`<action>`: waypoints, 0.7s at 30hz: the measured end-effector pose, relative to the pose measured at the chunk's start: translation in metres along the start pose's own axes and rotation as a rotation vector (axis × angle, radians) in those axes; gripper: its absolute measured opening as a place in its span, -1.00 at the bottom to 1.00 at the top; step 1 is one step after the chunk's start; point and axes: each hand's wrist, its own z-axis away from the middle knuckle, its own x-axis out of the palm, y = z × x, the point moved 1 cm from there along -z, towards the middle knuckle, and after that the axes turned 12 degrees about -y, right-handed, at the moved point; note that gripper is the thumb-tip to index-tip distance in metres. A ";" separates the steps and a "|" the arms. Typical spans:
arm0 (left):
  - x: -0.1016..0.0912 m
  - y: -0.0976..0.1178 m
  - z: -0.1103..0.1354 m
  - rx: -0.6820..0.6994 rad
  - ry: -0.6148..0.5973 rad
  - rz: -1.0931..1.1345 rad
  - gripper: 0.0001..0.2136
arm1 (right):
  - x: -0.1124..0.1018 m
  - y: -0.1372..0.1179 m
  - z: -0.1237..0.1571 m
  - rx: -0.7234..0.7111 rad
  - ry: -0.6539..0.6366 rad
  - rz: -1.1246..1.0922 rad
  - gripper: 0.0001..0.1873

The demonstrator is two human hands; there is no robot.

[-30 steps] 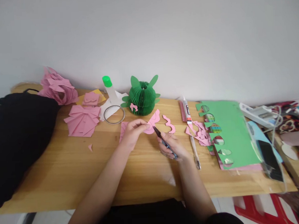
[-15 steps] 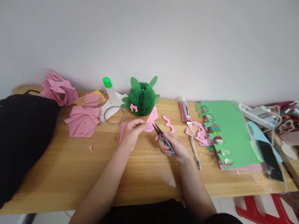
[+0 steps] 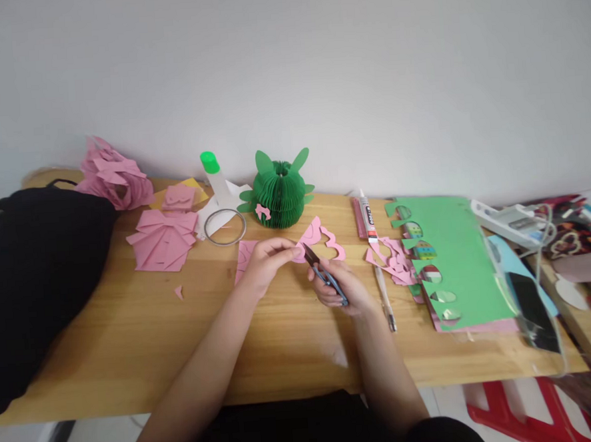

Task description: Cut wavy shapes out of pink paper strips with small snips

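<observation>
Pinched in the fingers of my left hand (image 3: 268, 266) is a pink paper cutout (image 3: 310, 233) with curved edges. My right hand (image 3: 340, 286) is closed around small scissors (image 3: 329, 280) with blue-grey handles, their dark blades pointing up and left at the paper's edge. A wavy pink paper strip (image 3: 333, 242) lies just right of the cutout, above my right hand. Behind my hands stands a green honeycomb paper ball (image 3: 280, 195) with leaf-shaped pieces and a small pink bow on its front. Partly behind my left hand lies a pink paper square (image 3: 242, 259).
To the left are a folded pink paper piece (image 3: 162, 239), a tape roll (image 3: 224, 226), a green-capped glue stick (image 3: 211, 166) and a black bag (image 3: 43, 276). On the right lie a glue tube (image 3: 368, 216), pink scraps (image 3: 395, 261), a pen (image 3: 385, 299), green sheets (image 3: 466, 264) and a phone (image 3: 531, 310).
The pink cutout has turned in my left hand, its upper lobe now tilted further right beside the wavy strip. The scissors remain at its edge, and both hands have barely shifted.
</observation>
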 end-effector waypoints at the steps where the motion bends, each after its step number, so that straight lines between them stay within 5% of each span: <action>1: 0.001 0.001 0.000 -0.005 -0.008 -0.005 -0.86 | 0.000 0.000 0.000 0.004 0.002 -0.001 -0.57; 21: 0.004 0.004 0.000 -0.019 -0.085 -0.073 -0.81 | 0.000 0.000 -0.002 0.021 0.061 0.025 -0.48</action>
